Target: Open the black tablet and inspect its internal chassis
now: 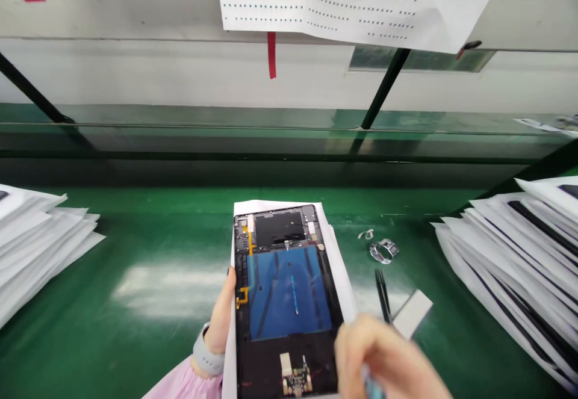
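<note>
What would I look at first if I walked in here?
You'd probably spot the opened black tablet first, right in the middle, with its big blue panel, held at the edge by the left hand. The right hand is close by at the bottom right. Tall stacks of white sheets sit on both sides of the green workbench.

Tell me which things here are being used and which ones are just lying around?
Being used: the left hand holding the tablet, the right hand pinching a blue tool, and the white sheet under the tablet.

Just lying around: the tweezers, a metal scrap, two paper stacks.
</note>
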{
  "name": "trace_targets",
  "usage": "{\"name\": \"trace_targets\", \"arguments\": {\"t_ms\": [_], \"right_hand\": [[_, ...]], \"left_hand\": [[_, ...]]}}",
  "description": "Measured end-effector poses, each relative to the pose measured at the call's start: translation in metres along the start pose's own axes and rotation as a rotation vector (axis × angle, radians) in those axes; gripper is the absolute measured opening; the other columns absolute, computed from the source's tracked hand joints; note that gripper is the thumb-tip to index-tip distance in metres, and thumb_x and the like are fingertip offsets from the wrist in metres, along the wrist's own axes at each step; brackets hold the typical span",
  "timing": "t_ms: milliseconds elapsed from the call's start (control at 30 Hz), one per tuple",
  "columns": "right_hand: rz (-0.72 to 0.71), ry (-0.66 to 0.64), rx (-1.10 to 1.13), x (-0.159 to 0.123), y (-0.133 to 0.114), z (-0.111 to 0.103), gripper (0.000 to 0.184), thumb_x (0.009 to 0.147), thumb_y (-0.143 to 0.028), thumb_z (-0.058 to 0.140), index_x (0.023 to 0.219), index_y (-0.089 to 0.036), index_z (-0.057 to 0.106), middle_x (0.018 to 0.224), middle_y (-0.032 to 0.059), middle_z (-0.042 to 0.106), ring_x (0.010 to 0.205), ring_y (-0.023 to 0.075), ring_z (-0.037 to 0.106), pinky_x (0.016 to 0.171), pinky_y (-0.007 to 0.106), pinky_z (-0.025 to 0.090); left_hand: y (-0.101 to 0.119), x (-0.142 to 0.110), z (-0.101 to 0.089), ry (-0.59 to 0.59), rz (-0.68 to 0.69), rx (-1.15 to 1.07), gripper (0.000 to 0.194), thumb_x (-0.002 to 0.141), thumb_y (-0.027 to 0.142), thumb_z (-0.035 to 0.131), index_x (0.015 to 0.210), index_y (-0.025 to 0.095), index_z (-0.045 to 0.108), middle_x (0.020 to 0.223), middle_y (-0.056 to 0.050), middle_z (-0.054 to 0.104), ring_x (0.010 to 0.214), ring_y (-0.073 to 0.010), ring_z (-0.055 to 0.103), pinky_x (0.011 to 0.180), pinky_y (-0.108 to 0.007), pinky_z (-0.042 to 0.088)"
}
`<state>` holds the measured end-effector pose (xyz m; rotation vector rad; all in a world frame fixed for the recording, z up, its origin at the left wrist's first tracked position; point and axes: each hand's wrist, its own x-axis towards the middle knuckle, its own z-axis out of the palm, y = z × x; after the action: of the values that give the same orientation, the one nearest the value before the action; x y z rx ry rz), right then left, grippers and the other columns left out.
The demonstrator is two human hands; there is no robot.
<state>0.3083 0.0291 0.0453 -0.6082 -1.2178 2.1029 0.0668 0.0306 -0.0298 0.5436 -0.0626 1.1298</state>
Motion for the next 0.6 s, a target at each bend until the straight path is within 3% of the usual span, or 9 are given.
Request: {"name": "trace_targets", "arguments": {"t_ms": [67,133,167,233,300,433,600], "right_hand": [[-0.264,0.375,-0.346,0.010,-0.009,-0.025,0.021,0.095,-0.041,0.064,0.085,-0.022,0.067,0.077,0.0021,0.060,0.071,0.0174,0.057,0.069,0.027,0.047],[-0.288,0.607,-0.563,0.022,-0.009,-0.049,0.020,0.094,-0.043,0.063,0.090,-0.025,0.069,0.092,0.0044,0.065,0.083,0.0219,0.061,0.080,0.031,0.049],[-0.248,0.644,-0.584,0.028,-0.006,-0.059,0.022,0.092,-0.047,0.064,0.095,-0.026,0.070,0.104,0.0058,0.066,0.094,0.0251,0.062,0.084,0.032,0.050],[-0.133,0.600,-0.487,0.037,0.007,-0.071,0.034,0.089,-0.055,0.064,0.109,-0.027,0.070,0.123,0.0073,0.065,0.114,0.0298,0.058,0.089,0.035,0.052],[-0.031,0.507,-0.305,0.041,0.021,-0.075,0.048,0.086,-0.062,0.065,0.121,-0.029,0.066,0.131,0.0082,0.063,0.120,0.0310,0.057,0.092,0.037,0.052],[0.086,0.419,-0.125,0.034,0.036,-0.067,0.062,0.073,-0.065,0.078,0.120,-0.025,0.068,0.120,0.0103,0.070,0.112,0.0314,0.063,0.095,0.039,0.051],[0.135,0.476,-0.126,0.024,0.032,-0.062,0.055,0.065,-0.057,0.086,0.106,-0.025,0.071,0.097,0.0067,0.074,0.087,0.0278,0.068,0.084,0.039,0.055]], "left_hand": [[-0.001,-0.001,0.000,0.052,0.007,0.000,0.065,0.104,0.048,0.008,0.146,0.015,0.045,0.146,-0.008,0.052,0.140,-0.0245,0.041,0.122,-0.034,0.014],[-0.003,-0.002,0.000,0.103,0.008,-0.010,0.063,0.105,0.049,0.013,0.145,0.014,0.047,0.146,-0.008,0.052,0.139,-0.0249,0.042,0.122,-0.033,0.016],[-0.004,-0.002,0.000,0.128,0.001,-0.016,0.062,0.105,0.049,0.015,0.144,0.014,0.049,0.145,-0.008,0.053,0.139,-0.0253,0.042,0.122,-0.034,0.016],[-0.005,-0.003,0.000,0.170,-0.010,-0.024,0.060,0.105,0.049,0.021,0.140,0.014,0.054,0.142,-0.008,0.056,0.139,-0.0266,0.042,0.122,-0.035,0.015],[-0.006,-0.003,0.000,0.204,-0.011,-0.018,0.056,0.104,0.049,0.027,0.137,0.016,0.058,0.137,-0.008,0.061,0.139,-0.0278,0.041,0.123,-0.038,0.014],[-0.009,0.000,0.002,0.251,-0.032,-0.012,0.047,0.102,0.049,0.036,0.130,0.024,0.065,0.129,-0.007,0.068,0.139,-0.0304,0.042,0.123,-0.045,0.013],[-0.012,0.000,0.005,0.231,-0.087,-0.060,0.045,0.101,0.050,0.041,0.132,0.026,0.063,0.131,-0.006,0.066,0.138,-0.0325,0.043,0.123,-0.045,0.017]]}}
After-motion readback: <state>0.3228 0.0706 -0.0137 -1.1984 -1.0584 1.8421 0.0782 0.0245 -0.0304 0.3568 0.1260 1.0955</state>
